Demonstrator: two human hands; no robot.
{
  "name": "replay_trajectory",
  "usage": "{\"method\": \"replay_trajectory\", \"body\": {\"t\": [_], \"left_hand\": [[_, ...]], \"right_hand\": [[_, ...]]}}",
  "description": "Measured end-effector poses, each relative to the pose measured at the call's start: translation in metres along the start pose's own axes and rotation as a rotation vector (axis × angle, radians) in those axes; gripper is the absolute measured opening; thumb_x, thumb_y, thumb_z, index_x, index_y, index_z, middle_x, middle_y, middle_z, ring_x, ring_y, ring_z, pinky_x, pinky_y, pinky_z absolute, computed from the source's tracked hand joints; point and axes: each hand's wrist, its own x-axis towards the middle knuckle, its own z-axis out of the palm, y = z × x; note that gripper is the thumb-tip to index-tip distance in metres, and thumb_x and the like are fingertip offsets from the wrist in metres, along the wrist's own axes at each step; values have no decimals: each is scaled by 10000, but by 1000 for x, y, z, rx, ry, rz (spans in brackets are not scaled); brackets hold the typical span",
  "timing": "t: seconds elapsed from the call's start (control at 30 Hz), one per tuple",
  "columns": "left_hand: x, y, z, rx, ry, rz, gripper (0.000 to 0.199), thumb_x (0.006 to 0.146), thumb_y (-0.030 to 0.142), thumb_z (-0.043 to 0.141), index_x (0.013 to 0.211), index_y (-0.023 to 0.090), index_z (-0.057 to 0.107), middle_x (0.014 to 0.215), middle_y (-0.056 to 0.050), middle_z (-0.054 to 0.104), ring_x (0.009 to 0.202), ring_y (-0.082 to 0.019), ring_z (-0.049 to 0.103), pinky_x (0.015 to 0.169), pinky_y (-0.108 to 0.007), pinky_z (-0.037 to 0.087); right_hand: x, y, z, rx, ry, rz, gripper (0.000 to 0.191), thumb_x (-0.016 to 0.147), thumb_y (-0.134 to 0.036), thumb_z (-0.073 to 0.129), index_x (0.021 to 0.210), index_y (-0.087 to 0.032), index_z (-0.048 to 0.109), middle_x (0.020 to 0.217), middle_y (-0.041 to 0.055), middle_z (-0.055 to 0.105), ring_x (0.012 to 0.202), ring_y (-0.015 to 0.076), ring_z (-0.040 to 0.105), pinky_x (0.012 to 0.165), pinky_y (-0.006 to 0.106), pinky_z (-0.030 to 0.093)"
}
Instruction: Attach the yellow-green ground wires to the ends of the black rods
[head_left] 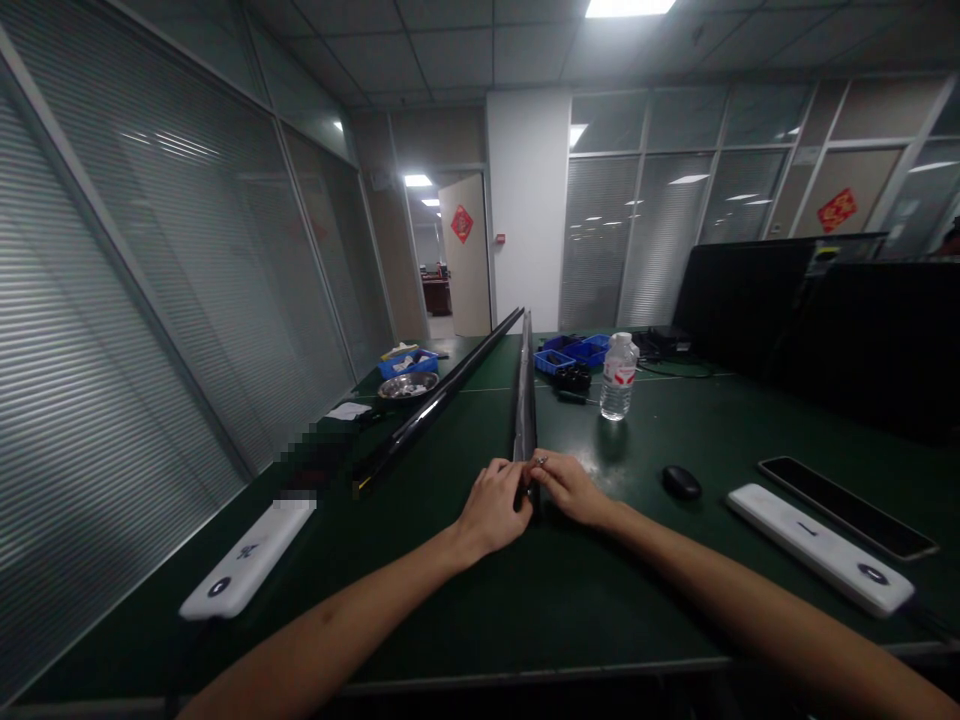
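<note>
A long dark trim strip point(524, 400) with a greyish face runs away from me over the green table point(645, 600). My left hand point(491, 508) is wrapped round its near end from the left side. On the other side of that end, my right hand point(571, 487) has its thumb and fingers pinched together. A tiny shiny bit shows at those fingertips, too small to name. A second long strip point(439, 402), glossy black, lies slantwise to the left, apart from both hands.
Left: blue bin point(420, 366), metal bowl point(409, 386), white power bank-like block point(251, 555). Right: blue bins point(574, 352), water bottle point(619, 378), black mouse point(681, 482), another white block point(817, 545), dark phone-like slab point(847, 505), monitors point(750, 310).
</note>
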Motion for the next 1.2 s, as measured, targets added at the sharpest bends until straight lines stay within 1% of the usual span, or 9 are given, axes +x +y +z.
{"method": "replay_trajectory", "body": {"t": [0.13, 0.37, 0.47, 0.57, 0.63, 0.73, 0.93, 1.07, 1.2], "left_hand": [[0, -1, 0, -4, -7, 6, 255, 864, 210, 537, 1118, 202, 560, 1120, -83, 605, 1130, -261, 521, 961, -389, 461], [1, -4, 6, 11, 46, 20, 260, 844, 186, 540, 1102, 194, 565, 1104, -77, 610, 1112, -258, 522, 946, -397, 464], [1, -5, 7, 1, 39, 19, 293, 847, 192, 548, 1140, 201, 561, 1123, -75, 608, 1122, -256, 520, 954, -396, 462], [0, -4, 6, 1, 32, 15, 319, 849, 190, 550, 1167, 201, 555, 1133, -75, 607, 1131, -253, 521, 965, -392, 458], [0, -4, 6, 8, 37, 10, 299, 853, 189, 542, 1152, 196, 558, 1132, -78, 607, 1135, -254, 520, 965, -393, 456], [0, -4, 5, 6, 26, 8, 265, 868, 205, 531, 1131, 195, 559, 1125, -78, 606, 1129, -253, 523, 958, -393, 457], [1, -3, 3, 0, -3, 6, 244, 877, 228, 542, 1119, 204, 557, 1124, -75, 603, 1119, -253, 526, 953, -392, 457], [0, -4, 3, -2, 20, 11, 214, 878, 224, 534, 1090, 204, 558, 1104, -73, 601, 1108, -250, 534, 945, -393, 460], [0, -3, 3, 2, 16, 4, 287, 866, 221, 543, 1153, 214, 549, 1122, -75, 599, 1126, -253, 530, 955, -394, 459]], "right_hand": [[2, 3, -3, 23, -15, 0, 363, 1043, -398, 386, 858, -187, 615, 851, 47, 617, 792, 178, 607, 762, 292, 475], [1, 2, 4, -63, 62, 59, 351, 1044, -360, 409, 835, -170, 618, 795, 40, 645, 716, 159, 606, 699, 265, 453], [0, -2, 9, -122, 116, 101, 349, 1044, -324, 409, 795, -170, 598, 745, 29, 627, 659, 150, 584, 653, 261, 427], [-1, -4, 11, -165, 135, 103, 340, 1044, -311, 407, 793, -174, 589, 750, 33, 623, 658, 152, 576, 651, 268, 422], [-1, -4, 10, -161, 123, 74, 328, 1047, -315, 400, 823, -179, 596, 778, 38, 624, 693, 158, 582, 677, 274, 435], [0, -3, 6, -90, 83, 20, 322, 1051, -327, 389, 865, -182, 609, 832, 45, 625, 750, 163, 593, 723, 276, 461], [2, 2, -1, 3, -8, -17, 352, 1052, -364, 383, 854, -178, 607, 853, 39, 602, 792, 160, 593, 765, 271, 466], [4, 6, -1, 47, 5, 40, 366, 1045, -395, 400, 862, -171, 624, 847, 39, 635, 788, 163, 614, 759, 269, 474], [2, 9, 4, -36, 106, 146, 401, 1044, -397, 403, 810, -167, 633, 768, 31, 656, 698, 156, 607, 689, 265, 458]]}}
